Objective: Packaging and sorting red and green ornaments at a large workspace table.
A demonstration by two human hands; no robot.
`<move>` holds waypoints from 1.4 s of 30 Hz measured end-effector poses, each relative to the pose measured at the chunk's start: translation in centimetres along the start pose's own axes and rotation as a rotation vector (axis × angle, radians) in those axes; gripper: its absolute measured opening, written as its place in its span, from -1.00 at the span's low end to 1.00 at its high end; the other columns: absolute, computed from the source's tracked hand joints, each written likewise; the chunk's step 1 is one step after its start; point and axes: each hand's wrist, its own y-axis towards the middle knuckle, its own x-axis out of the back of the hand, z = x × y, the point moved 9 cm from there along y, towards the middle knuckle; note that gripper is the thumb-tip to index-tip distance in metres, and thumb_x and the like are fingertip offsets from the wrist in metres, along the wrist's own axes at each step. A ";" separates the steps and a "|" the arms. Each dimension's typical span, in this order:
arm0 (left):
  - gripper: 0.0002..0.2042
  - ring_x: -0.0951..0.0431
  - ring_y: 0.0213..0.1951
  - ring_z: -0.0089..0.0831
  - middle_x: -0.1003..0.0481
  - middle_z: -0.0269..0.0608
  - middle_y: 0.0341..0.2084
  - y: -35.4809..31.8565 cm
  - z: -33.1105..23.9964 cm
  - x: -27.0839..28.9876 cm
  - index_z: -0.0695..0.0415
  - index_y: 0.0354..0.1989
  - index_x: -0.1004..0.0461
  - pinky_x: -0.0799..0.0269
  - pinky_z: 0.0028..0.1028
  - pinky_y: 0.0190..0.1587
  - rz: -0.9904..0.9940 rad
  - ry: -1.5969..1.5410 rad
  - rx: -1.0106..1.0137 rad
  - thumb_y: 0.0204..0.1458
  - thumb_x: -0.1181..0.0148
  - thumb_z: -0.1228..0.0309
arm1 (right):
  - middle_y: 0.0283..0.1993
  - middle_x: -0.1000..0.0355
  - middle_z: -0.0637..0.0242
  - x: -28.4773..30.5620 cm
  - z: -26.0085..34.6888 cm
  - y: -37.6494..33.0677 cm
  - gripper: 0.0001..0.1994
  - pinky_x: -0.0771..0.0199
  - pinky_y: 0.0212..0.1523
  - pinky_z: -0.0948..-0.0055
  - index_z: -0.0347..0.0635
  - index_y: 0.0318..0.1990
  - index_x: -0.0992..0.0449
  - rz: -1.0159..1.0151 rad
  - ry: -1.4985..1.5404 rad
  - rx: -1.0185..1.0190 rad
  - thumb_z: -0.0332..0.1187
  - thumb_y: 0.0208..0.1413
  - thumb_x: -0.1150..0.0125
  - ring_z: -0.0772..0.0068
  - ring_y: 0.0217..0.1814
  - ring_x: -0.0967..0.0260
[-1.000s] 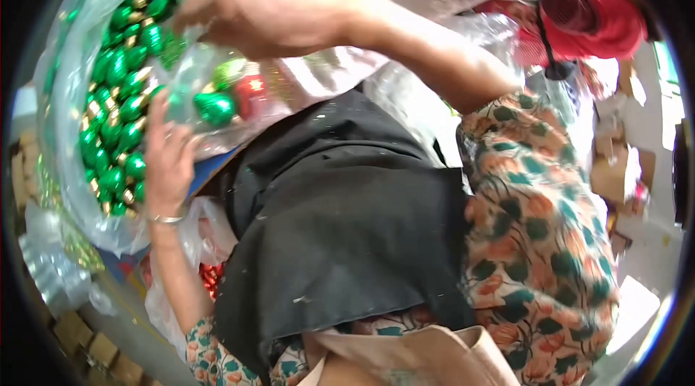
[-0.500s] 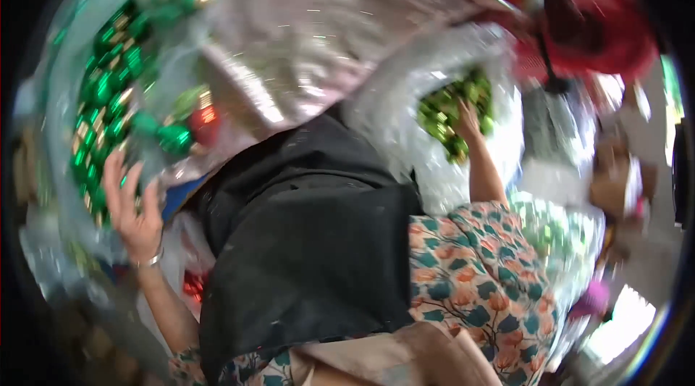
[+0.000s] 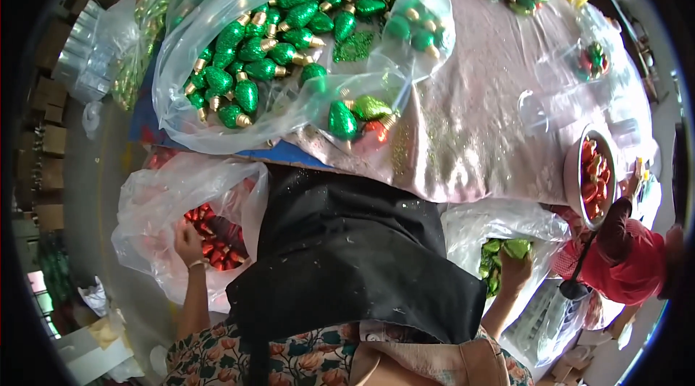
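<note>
Left hand (image 3: 190,242) has shifted from the green bulb ornaments (image 3: 246,95) to the red bulb ornaments (image 3: 209,249), just right of its bent fingers, grasp undetermined; right hand (image 3: 515,269) grips a lime-green bulb ornament (image 3: 517,247) at the clear plastic bag's (image 3: 463,228) mouth, long axis unclear.

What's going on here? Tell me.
The person's left hand is in a bag of red bulbs. The right hand is at a light green bulb over another bag, its grip partly hidden. On the table, an open bag holds green bulbs; three loose bulbs sit by its near edge.
</note>
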 end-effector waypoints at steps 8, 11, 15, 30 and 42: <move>-0.87 -0.47 -0.39 -0.40 -0.46 -0.24 -0.53 -3.4 17.6 -13.9 0.20 -0.49 -0.37 -0.38 -0.34 -0.28 0.275 0.238 0.363 -0.07 -0.15 0.41 | -0.30 -0.44 0.16 -42.1 2.2 15.0 -0.75 -0.47 -0.37 0.44 -0.29 -0.24 -0.44 0.726 -0.498 -0.012 -0.28 0.04 -0.09 0.35 -0.31 -0.43; -0.86 -0.47 -0.36 -0.38 -0.45 -0.23 -0.50 -3.9 19.0 -17.2 0.21 -0.46 -0.37 -0.37 -0.33 -0.26 0.340 0.225 0.408 -0.08 -0.16 0.41 | -0.43 -0.44 0.28 -56.7 -2.2 18.7 -0.68 -0.40 -0.42 0.52 -0.30 -0.27 -0.48 0.923 -0.755 0.062 -0.16 0.02 -0.16 0.48 -0.44 -0.39; -0.84 -0.46 -0.33 -0.36 -0.45 -0.20 -0.45 -2.8 19.7 -22.2 0.22 -0.41 -0.37 -0.36 -0.31 -0.22 0.384 0.198 0.457 -0.09 -0.17 0.41 | -0.57 -0.39 0.31 -66.9 -11.5 22.7 -0.47 -0.33 -0.44 0.38 -0.27 -0.52 -0.51 0.871 -1.832 0.308 0.14 -0.14 -0.26 0.48 -0.51 -0.35; -0.69 -0.44 -0.21 -0.27 -0.44 -0.10 -0.30 -0.3 31.7 -20.8 0.25 -0.22 -0.35 -0.30 -0.26 -0.10 0.369 0.164 0.469 -0.14 -0.23 0.41 | -0.26 -0.48 0.15 -68.3 -17.7 23.6 -0.35 -0.41 -0.17 0.33 -0.15 -0.05 -0.47 1.099 -1.803 0.302 0.13 -0.23 -0.34 0.33 -0.20 -0.43; -0.55 -0.42 -0.11 -0.20 -0.44 -0.02 -0.18 13.1 23.2 -19.4 0.28 -0.07 -0.34 -0.25 -0.22 0.00 0.275 0.217 0.171 -0.17 -0.28 0.42 | -0.31 -0.48 0.22 -56.4 5.5 2.8 -0.49 -0.45 -0.26 0.45 -0.33 -0.11 -0.43 0.896 -0.967 0.472 -0.22 -0.21 -0.41 0.43 -0.31 -0.44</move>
